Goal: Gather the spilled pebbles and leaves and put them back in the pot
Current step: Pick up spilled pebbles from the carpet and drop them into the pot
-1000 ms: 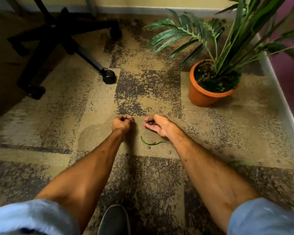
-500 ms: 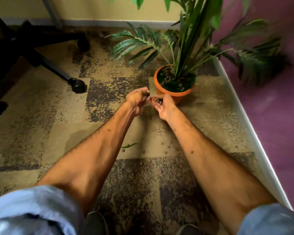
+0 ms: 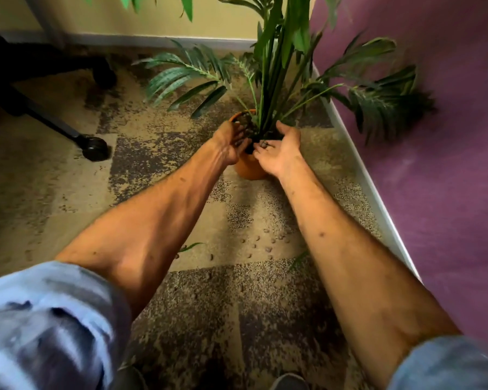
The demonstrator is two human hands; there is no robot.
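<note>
An orange pot [image 3: 248,168] with a tall green plant [image 3: 273,66] stands on the carpet near the purple wall. Both my hands are over its rim. My left hand [image 3: 231,142] hangs palm down with fingers spread over the soil. My right hand [image 3: 279,149] is cupped palm up at the rim, with a few brown pebbles [image 3: 263,145] resting on its fingers. Several more pebbles [image 3: 268,243] lie scattered on the carpet between my forearms. A thin green leaf [image 3: 190,246] lies by my left forearm and another leaf [image 3: 297,260] by my right.
A black office chair base with a caster [image 3: 95,147] stands at the left. A white baseboard [image 3: 378,209] and purple wall run along the right. The plant's fronds spread left and right above the pot. My shoes [image 3: 289,382] show at the bottom.
Both hands rose from the carpet and travelled forward to the pot. My left hand has gone from a fist to spread fingers over the soil; my right stays cupped with pebbles.
</note>
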